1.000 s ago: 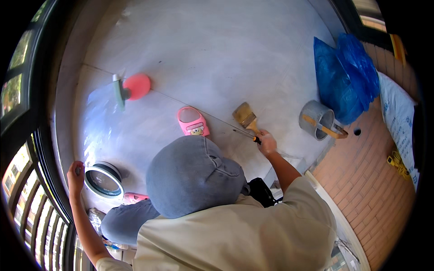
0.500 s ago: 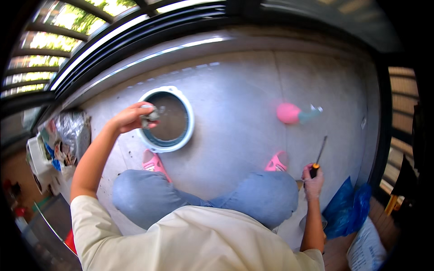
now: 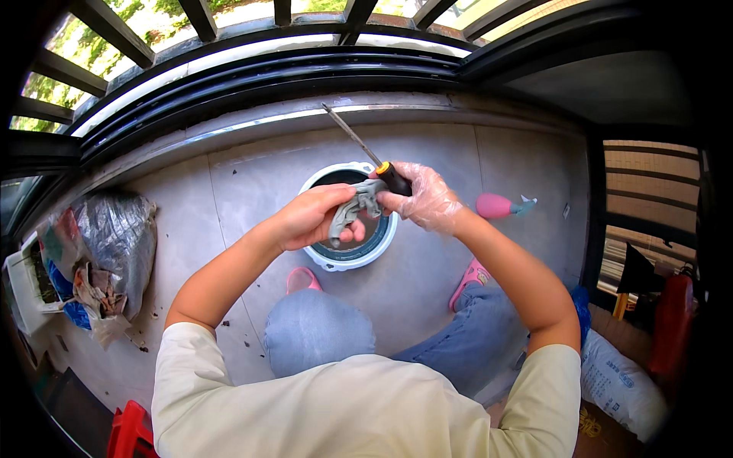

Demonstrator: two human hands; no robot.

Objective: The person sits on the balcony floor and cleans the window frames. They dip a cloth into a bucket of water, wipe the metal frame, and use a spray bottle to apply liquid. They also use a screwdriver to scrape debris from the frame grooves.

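Grey tiled floor (image 3: 420, 278) spreads out beneath the hands, and well beyond them dark window bars (image 3: 122, 34) stand in front of sunlit greenery. Between the two hands is a crumpled grey-green cloth (image 3: 345, 219). The bare left hand (image 3: 303, 217) holds it between thumb and curled fingers; the right hand (image 3: 424, 200), in a clear plastic glove, meets its upper end with the fingertips. That same right hand is closed round a screwdriver (image 3: 383, 167) — black handle, yellow collar — whose metal shaft points away, up and to the left.

Directly below the hands, partly hidden by them, sits a round bucket (image 3: 332, 265) with a pale blue rim and a dark inside. To the right of the gloved hand, just beside its wrist, a pink spray bottle (image 3: 494, 205) with a green top lies on its side. Nearer the body than the hands are two pink slippers (image 3: 303, 280), one on each side. Well left of the left hand lies a heap of plastic bags (image 3: 126, 237) — dark specks dot the tiles near it — while a white sack (image 3: 620, 382) rests behind the right elbow.
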